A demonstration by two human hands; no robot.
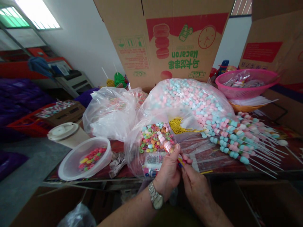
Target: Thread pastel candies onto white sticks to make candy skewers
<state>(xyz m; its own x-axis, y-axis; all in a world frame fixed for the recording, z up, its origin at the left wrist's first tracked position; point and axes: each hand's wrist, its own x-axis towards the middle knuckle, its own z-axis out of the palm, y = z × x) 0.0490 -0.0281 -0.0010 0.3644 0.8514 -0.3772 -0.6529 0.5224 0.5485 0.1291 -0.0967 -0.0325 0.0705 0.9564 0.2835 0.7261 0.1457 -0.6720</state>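
Note:
My left hand [167,170], with a metal watch on its wrist, is closed around a marshmallow skewer [163,139] in a clear printed wrapper. The skewer leans up and to the left, its pink and white pieces showing above my thumb. Right beside it, my right hand [195,181] pinches the lower end of the wrapper; what lies between those fingertips is partly hidden. Beyond my hands are a bundle of gold twist ties [178,126] and a clear bag of colourful cereal rings [153,135]. Printed wrapping film [153,158] lies in front of the rings.
A big bag of pink and blue marshmallows [189,97] fills the table's middle. Unwrapped skewers [236,142] are piled at right, below a pink basket [247,91]. At left stand a bowl [65,167] with rings and a lidded cup [75,138]. A macaron carton [132,28] stands behind.

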